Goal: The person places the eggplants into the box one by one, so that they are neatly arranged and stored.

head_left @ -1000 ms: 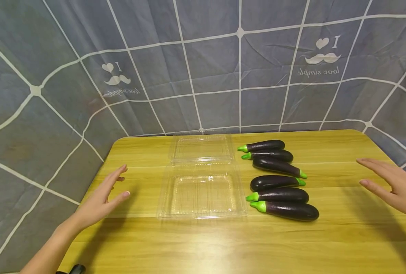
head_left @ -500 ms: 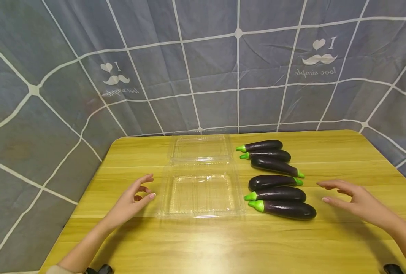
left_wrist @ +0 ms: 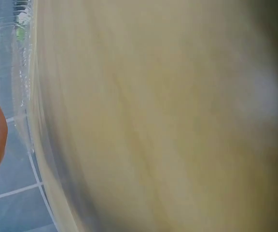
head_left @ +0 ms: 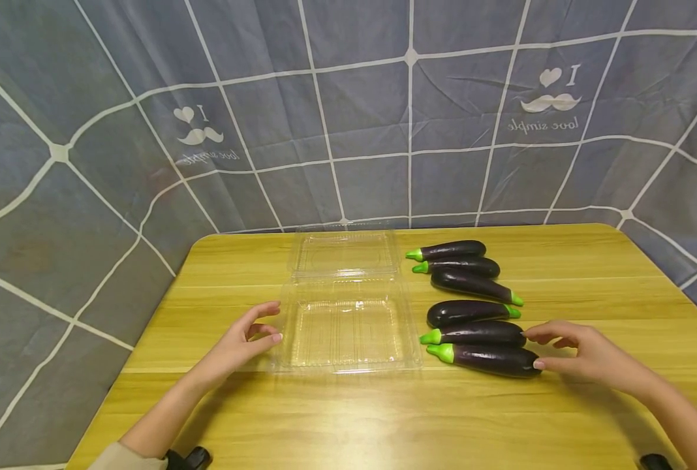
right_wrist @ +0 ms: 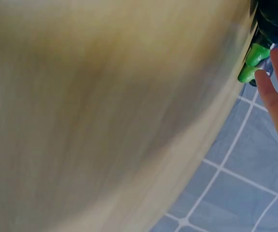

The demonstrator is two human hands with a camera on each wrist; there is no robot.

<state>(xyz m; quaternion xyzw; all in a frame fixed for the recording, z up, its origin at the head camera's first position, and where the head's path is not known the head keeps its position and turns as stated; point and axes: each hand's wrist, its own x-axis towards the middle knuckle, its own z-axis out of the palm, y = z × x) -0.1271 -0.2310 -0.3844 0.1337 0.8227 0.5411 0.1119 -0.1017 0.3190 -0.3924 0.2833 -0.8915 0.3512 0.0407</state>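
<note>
An open clear plastic clamshell container (head_left: 348,336) lies on the wooden table, its lid (head_left: 345,253) folded back toward the wall. My left hand (head_left: 239,339) is at the container's left edge, thumb and fingers apart and loosely bent. Right of the container lie several dark eggplants with green stems. My right hand (head_left: 580,352) reaches to the blunt ends of the two nearest ones: the thumb is at the front eggplant (head_left: 495,360), the fingers at the eggplant behind it (head_left: 483,333). In the right wrist view, spread fingers (right_wrist: 274,104) show beside green stems.
Farther back are another eggplant (head_left: 466,313) with its stem to the right and a rear group, including an eggplant (head_left: 472,283) also pointing right. A grey cloth with white grid lines (head_left: 372,117) hangs behind and beside the table (head_left: 348,418).
My left hand has moved right to the container's edge. My right hand has come in leftward to the ends of the two front eggplants. The container and eggplants lie as before.
</note>
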